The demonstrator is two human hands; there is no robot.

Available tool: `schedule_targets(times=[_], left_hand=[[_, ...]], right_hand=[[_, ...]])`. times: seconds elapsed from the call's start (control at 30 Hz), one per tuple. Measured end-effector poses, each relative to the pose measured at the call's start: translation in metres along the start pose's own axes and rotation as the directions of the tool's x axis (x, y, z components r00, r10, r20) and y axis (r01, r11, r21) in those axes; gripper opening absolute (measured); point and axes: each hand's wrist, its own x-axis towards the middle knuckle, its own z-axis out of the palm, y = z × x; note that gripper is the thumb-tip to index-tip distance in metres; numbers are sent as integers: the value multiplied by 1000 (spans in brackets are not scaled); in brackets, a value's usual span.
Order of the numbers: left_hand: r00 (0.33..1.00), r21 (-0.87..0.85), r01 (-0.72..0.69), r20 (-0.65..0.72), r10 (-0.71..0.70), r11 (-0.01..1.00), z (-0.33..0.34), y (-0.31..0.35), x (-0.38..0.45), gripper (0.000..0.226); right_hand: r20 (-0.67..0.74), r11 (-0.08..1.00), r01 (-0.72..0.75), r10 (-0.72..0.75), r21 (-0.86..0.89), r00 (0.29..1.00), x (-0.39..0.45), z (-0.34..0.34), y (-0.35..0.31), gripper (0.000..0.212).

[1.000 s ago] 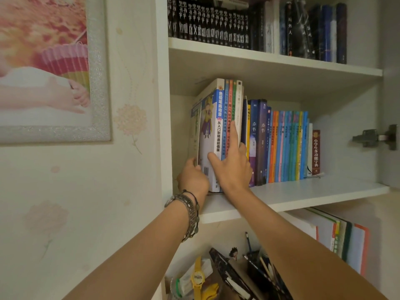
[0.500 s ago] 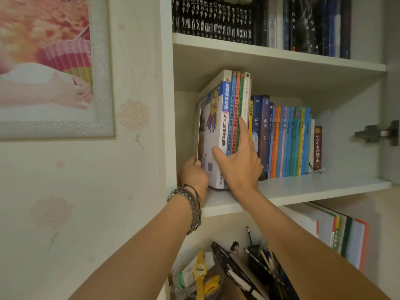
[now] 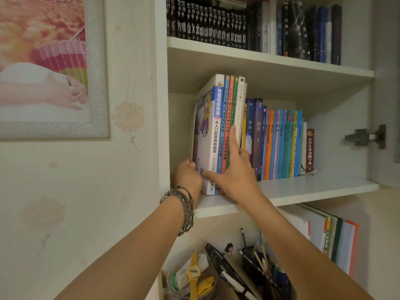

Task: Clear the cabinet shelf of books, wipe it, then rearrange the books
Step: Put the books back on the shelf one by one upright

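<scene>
A bundle of several tall books [image 3: 218, 135] stands at the left end of the white middle shelf [image 3: 303, 189], pulled forward of the row. My left hand [image 3: 187, 176] grips the bundle's left cover near the bottom. My right hand [image 3: 234, 169] clamps the right side, thumb across the spines, forefinger pointing up along them, other fingers tucked behind. To the right, a row of shorter books [image 3: 279, 144] stays upright against the back, ending in a small dark red dictionary [image 3: 310, 150].
The shelf above holds dark book sets [image 3: 216, 22]. Below are upright folders [image 3: 331, 237] and a cluttered pen holder [image 3: 257, 265] with a yellow watch [image 3: 193, 271]. A door hinge [image 3: 365, 137] sits on the right wall. A framed picture [image 3: 49, 66] hangs left.
The bundle of tall books has slid forward toward the shelf's front edge between both hands; the camera view has shifted slightly.
</scene>
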Motion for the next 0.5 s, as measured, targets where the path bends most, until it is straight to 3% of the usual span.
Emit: schedule_targets(times=[0.17, 0.3, 0.5], left_hand=[[999, 9, 19, -51, -19, 1000, 6, 0, 5, 36], [999, -58, 35, -18, -36, 998, 11, 5, 4, 27], [995, -168, 96, -1, -98, 981, 16, 6, 11, 45]], right_hand=[[5, 1000, 10, -10, 6, 1000, 4, 4, 1, 123], [27, 1000, 6, -6, 25, 1000, 14, 11, 5, 121], [61, 1000, 11, -13, 28, 998, 22, 14, 13, 119]])
